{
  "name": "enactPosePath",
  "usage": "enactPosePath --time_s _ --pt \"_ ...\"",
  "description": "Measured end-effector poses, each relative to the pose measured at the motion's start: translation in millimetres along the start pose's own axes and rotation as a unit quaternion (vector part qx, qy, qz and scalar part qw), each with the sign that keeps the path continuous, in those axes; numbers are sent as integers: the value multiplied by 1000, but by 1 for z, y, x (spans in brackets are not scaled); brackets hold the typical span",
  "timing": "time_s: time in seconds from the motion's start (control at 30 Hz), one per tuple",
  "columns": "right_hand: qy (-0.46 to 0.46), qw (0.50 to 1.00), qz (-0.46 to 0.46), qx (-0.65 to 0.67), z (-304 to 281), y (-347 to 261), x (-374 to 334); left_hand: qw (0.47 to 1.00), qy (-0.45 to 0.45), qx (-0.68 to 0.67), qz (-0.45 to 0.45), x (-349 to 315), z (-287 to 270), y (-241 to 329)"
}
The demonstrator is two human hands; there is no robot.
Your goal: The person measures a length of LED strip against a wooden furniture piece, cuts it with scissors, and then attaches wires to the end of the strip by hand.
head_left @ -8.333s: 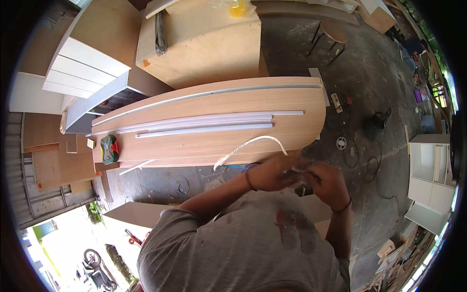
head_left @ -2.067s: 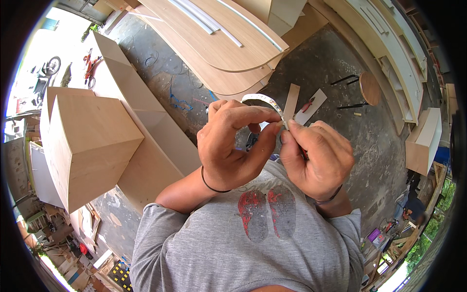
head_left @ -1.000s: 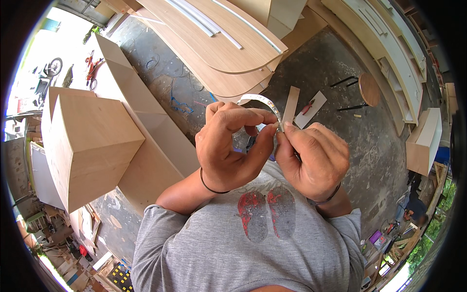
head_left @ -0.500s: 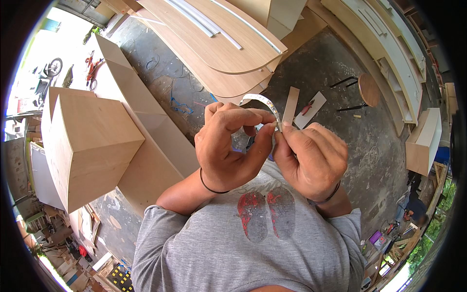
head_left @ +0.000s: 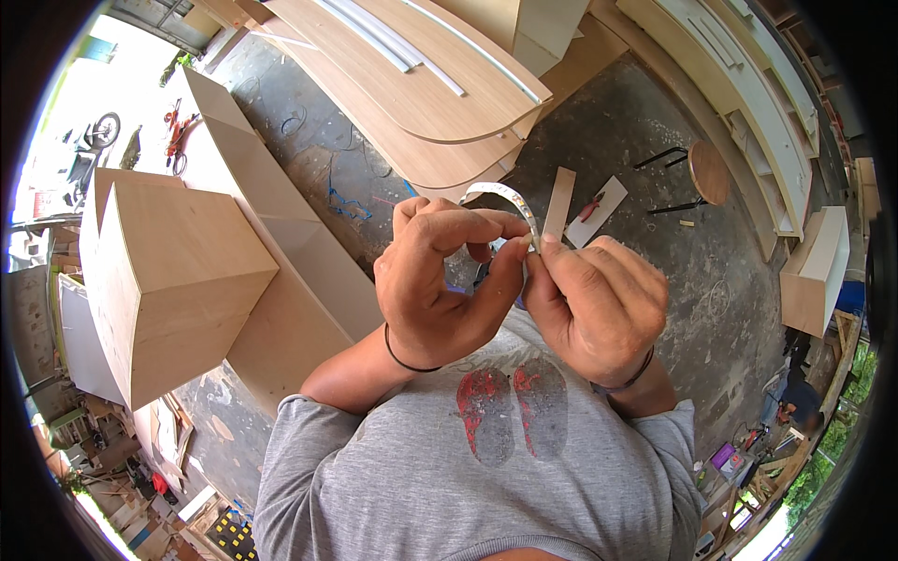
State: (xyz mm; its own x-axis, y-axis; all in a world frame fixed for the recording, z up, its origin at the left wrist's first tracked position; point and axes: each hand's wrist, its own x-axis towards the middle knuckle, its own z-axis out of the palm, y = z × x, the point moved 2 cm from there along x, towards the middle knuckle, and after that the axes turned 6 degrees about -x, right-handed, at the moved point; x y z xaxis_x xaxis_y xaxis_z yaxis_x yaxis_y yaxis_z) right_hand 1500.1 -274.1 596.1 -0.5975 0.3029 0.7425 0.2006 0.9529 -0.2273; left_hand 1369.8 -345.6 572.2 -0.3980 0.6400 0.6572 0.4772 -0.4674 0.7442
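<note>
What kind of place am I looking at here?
Probably a furniture or woodworking shop: there's a large curved panel, a bare wooden box and loose boards lying about.

Head view: left of two fisheyes, worn on the person's head — upright, with a dark, curved rim
Facing: steeply down over the grey shirt (head_left: 402, 496)
Left hand (head_left: 440, 280) and right hand (head_left: 603, 304): near the lens, mid-picture
Floor (head_left: 711, 327): farther below — spread around them
</note>
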Motion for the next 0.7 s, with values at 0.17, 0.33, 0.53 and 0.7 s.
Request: enactPosePath --time_s 0.17,0.33,0.53,0.7 --pt "4 1000 -4 -1 0 0 -1 1000 4 -6 6 -1 1 -1" --pt "7 1000 -5 2 -1 0 -1 1000 7 -9 6 -1 2 1" --pt "5 1000 2 15 -1 0 -1 1000 5 -10 4 -2 1 2" --pt "4 1000 1 16 -1 1 -2 1000 5 -10 -3 -2 1 2"
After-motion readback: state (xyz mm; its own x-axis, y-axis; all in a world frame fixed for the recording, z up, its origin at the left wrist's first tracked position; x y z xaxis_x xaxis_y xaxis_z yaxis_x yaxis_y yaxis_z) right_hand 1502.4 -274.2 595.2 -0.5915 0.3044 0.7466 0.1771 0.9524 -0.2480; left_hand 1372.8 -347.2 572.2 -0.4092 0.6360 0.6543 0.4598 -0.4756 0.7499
